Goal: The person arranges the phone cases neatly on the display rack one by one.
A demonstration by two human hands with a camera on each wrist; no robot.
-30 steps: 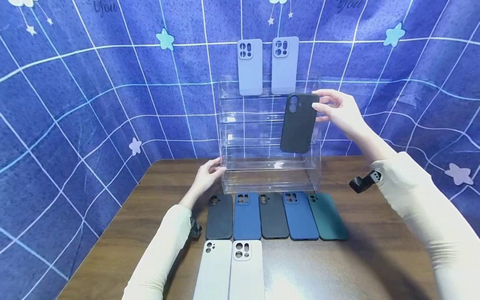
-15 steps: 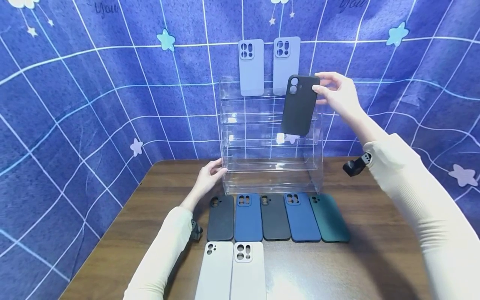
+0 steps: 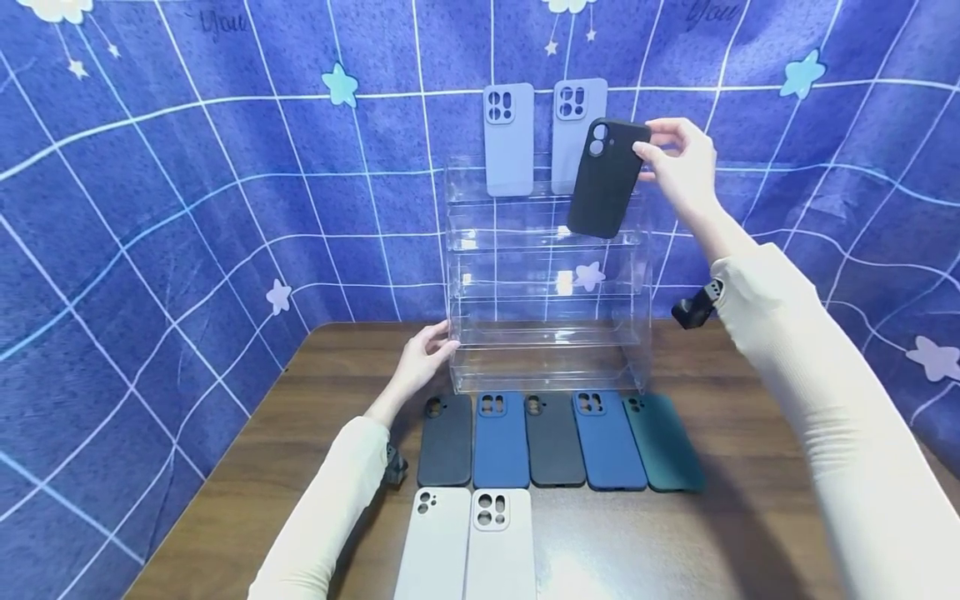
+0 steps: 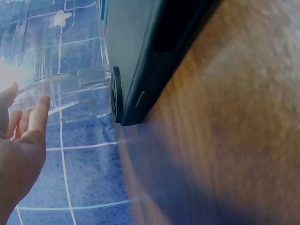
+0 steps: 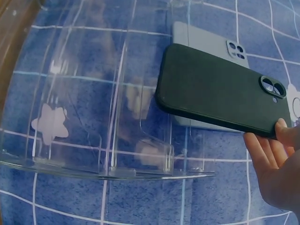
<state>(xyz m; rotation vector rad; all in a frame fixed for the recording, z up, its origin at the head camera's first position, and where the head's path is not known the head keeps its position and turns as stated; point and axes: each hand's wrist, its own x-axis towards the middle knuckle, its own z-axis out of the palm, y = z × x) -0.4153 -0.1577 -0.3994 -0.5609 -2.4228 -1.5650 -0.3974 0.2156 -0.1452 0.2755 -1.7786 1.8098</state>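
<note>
My right hand [image 3: 681, 162] pinches a black phone case [image 3: 609, 179] by its upper right edge, thumb in front and fingers behind. The case tilts in front of the clear tiered display rack [image 3: 551, 358], near its top, and overlaps one of two lavender phone cases [image 3: 510, 137] standing in the top tier. In the right wrist view the black case [image 5: 211, 89] shows its round camera cutouts at the gripped end. My left hand [image 3: 423, 357] holds the rack's lower left side edge; in the left wrist view its thumb and fingers [image 4: 41, 112] bracket the clear side.
Before the rack lies a row of cases: black [image 3: 446, 442], blue [image 3: 501, 442], another black [image 3: 555, 442], another blue [image 3: 611, 442] and green [image 3: 666, 446]. Nearer are two white cases [image 3: 435, 550] on the wooden table [image 3: 255, 467]. A blue patterned cloth [image 3: 187, 167] hangs behind.
My right hand has lifted the black phone case upward, from the rack's middle tiers to overlap the right lavender case. My left hand stays at the rack's side. The head view has shifted slightly.
</note>
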